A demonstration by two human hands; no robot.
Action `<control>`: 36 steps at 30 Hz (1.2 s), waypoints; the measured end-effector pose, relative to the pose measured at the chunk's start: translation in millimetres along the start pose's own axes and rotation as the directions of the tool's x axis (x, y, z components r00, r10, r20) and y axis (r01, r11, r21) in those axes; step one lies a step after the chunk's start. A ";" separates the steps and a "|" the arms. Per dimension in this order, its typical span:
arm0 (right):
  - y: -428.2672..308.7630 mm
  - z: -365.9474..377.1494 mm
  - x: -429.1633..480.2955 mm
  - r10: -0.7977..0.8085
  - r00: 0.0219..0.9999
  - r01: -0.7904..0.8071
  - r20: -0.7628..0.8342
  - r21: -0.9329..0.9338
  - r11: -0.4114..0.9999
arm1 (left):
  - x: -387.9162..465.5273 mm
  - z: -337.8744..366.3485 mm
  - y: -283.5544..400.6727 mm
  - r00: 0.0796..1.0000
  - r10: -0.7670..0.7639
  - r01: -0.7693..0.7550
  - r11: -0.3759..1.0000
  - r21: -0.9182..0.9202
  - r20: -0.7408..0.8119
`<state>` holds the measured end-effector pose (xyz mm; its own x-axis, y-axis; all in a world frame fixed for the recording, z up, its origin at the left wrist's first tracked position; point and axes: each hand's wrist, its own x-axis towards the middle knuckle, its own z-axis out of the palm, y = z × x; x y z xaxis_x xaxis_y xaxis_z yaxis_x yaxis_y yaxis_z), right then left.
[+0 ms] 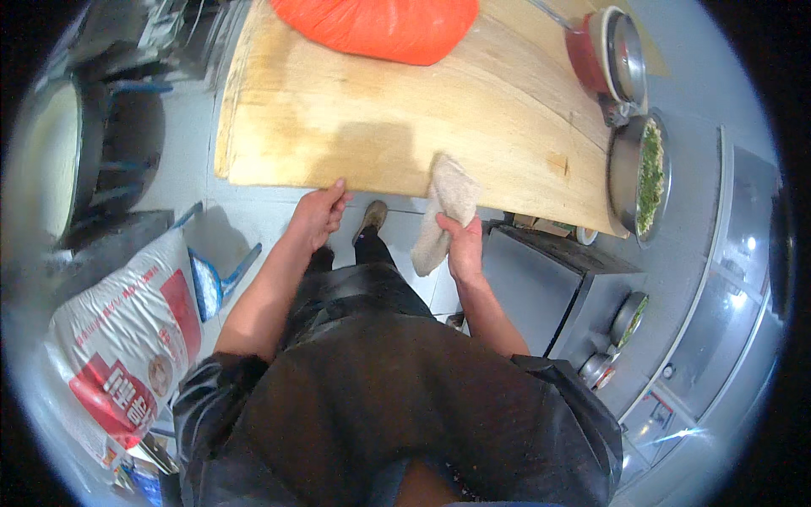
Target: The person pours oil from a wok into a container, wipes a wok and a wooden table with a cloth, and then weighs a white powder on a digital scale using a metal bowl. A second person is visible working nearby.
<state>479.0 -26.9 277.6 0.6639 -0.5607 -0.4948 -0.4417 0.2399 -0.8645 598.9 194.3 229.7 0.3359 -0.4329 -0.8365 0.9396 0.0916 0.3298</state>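
Note:
My right hand (464,246) is closed on a folded beige cloth (453,192), whose upper end lies at the near edge of a large wooden board (380,139); its lower end hangs below that edge. To the left, my left hand (322,212) is at the same edge with its fingers curled and no object seen in it; whether the fingertips touch the board cannot be told. A bright orange-red bag or covering (386,28) rests on the far part of the board.
A metal bowl of chopped greens and pale bits (647,171) and a red pot (586,60) stand at the right. Lower right is a metal cabinet (538,279) with small bowls beyond. A large white-and-red sack (127,342) stands left, near a big round pan (57,161).

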 end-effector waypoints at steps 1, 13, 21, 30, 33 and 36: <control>-7.0 -3.0 7.1 -0.043 0.997 0.032 -0.070 -0.149 0.988 | -4.0 4.1 -0.3 0.998 0.053 -0.053 0.998 -0.018 -0.019; -40.4 119.8 140.9 -0.668 0.712 0.465 0.218 -0.859 0.215 | -81.0 -103.0 -18.6 0.987 0.161 -0.048 0.303 -0.952 0.001; -8.7 220.2 -1.3 -0.341 0.442 0.853 0.830 -0.273 0.444 | -96.0 -141.0 -70.9 0.969 0.215 -0.182 0.282 -0.942 -0.123; -14.1 -234.1 53.1 -0.313 0.736 -0.484 -0.600 -0.790 0.376 | -90.8 -100.4 -29.9 0.969 0.245 -0.017 0.177 -0.984 0.027; -20.3 -345.3 51.9 -0.173 0.525 -0.565 -0.834 -0.493 0.662 | -87.1 -63.3 -21.1 0.934 0.334 0.084 0.138 -0.987 0.126; -35.9 -404.2 92.4 -0.474 0.634 -0.389 -0.611 -0.782 0.487 | -83.7 -25.3 -29.0 0.932 0.334 0.081 0.184 -0.980 0.140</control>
<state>312.3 -407.7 298.7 0.2619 -0.9533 0.1502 -0.9453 -0.2848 -0.1592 545.2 250.6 279.1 0.6174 -0.4984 -0.6086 0.2647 0.8602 -0.4359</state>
